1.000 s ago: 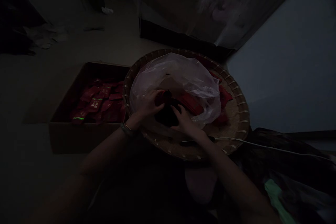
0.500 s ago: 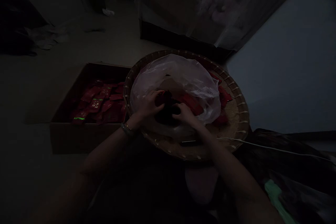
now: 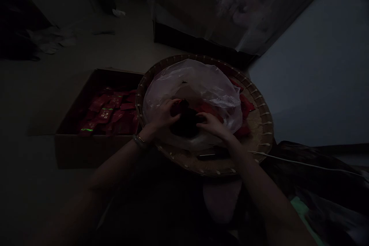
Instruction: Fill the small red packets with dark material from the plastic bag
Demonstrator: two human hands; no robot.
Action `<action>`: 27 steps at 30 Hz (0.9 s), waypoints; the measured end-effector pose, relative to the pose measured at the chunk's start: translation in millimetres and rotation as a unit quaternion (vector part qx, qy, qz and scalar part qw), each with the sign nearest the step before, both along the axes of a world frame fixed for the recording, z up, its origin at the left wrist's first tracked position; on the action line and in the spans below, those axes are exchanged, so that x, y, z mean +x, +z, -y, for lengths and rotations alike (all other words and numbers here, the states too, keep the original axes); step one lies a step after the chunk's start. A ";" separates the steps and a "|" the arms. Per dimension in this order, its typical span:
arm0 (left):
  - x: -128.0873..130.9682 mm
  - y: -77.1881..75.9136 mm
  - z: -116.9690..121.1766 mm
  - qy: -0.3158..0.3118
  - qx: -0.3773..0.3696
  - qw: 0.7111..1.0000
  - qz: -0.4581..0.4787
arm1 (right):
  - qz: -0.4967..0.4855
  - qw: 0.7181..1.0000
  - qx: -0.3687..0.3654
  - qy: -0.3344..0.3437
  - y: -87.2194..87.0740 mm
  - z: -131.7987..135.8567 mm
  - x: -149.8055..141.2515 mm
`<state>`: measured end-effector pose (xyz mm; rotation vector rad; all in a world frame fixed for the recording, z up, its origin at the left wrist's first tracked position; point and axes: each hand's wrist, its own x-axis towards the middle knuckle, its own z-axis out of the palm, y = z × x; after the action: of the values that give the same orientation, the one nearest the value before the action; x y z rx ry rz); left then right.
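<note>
The light is very dim. My left hand (image 3: 163, 117) curls its fingers and thumb around a dark red packet (image 3: 181, 105), much of which is lost in shadow. To its right, my right hand (image 3: 212, 125) hovers at the edge of a dark heap (image 3: 187, 123), thumb and fingers apart with nothing visible between them. What the heap is made of cannot be made out. Both hands are over a spread-open clear plastic bag (image 3: 190, 71), which lies in a round woven bamboo tray (image 3: 263, 123). More red packets (image 3: 246, 107) show beside the bag.
Left of the tray stands a cardboard box (image 3: 83, 152) holding many red packets (image 3: 106, 113). A dark, flat object (image 3: 211, 155) lies at the tray's near rim, and a white cable (image 3: 300, 162) runs off rightward. A pale wall (image 3: 311, 77) borders the right.
My right hand has shifted right, away from my left hand, and its fingers have come off the dark middle. My left hand has stayed almost where it was.
</note>
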<state>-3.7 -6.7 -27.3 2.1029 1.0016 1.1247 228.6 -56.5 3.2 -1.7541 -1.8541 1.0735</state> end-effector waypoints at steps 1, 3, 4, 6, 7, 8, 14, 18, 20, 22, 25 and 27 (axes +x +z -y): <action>0.0 -0.1 0.1 0.001 -0.001 1.000 0.000 | 0.052 0.998 0.018 0.022 -2.7 4.1 0.0; -0.3 0.4 0.4 0.001 -0.003 1.000 -0.004 | 0.131 0.990 0.027 0.045 -7.7 13.8 -5.4; -0.5 0.8 0.5 0.002 -0.004 1.000 -0.006 | 0.158 0.986 0.024 0.047 -9.6 18.8 -10.4; -0.8 1.5 0.7 0.003 -0.004 1.000 -0.010 | 0.197 0.979 0.028 0.049 -11.0 27.8 -23.0; -1.0 1.5 0.6 0.003 -0.005 1.000 -0.011 | 0.214 0.975 0.037 0.048 -10.5 31.4 -29.5; -1.1 1.3 0.5 0.003 -0.005 1.000 -0.011 | 0.230 0.971 0.048 0.049 -9.3 34.4 -35.4; -0.9 -0.2 -0.2 -0.003 -0.008 1.000 -0.004 | 0.286 0.949 0.076 0.112 3.0 42.1 -53.3; -0.3 0.2 0.4 -0.001 -0.009 1.000 -0.002 | 0.322 0.927 0.064 0.180 4.8 42.4 -55.5; -0.2 0.4 0.7 0.003 -0.008 1.000 -0.005 | 0.343 0.914 0.062 0.207 4.0 42.5 -56.7; -0.3 0.6 1.0 0.005 -0.007 1.000 -0.007 | 0.363 0.901 0.066 0.227 3.5 43.0 -58.4; -0.3 0.2 0.5 0.005 -0.004 1.000 -0.007 | 0.387 0.890 0.087 0.226 4.0 43.8 -61.9; -0.3 -0.6 -0.2 0.004 -0.004 1.000 -0.008 | 0.400 0.884 0.097 0.222 4.7 43.5 -64.6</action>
<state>-4.0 -6.5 -27.9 2.1073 1.0204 1.1081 164.0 -99.9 7.8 -1.8387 -2.8379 0.2218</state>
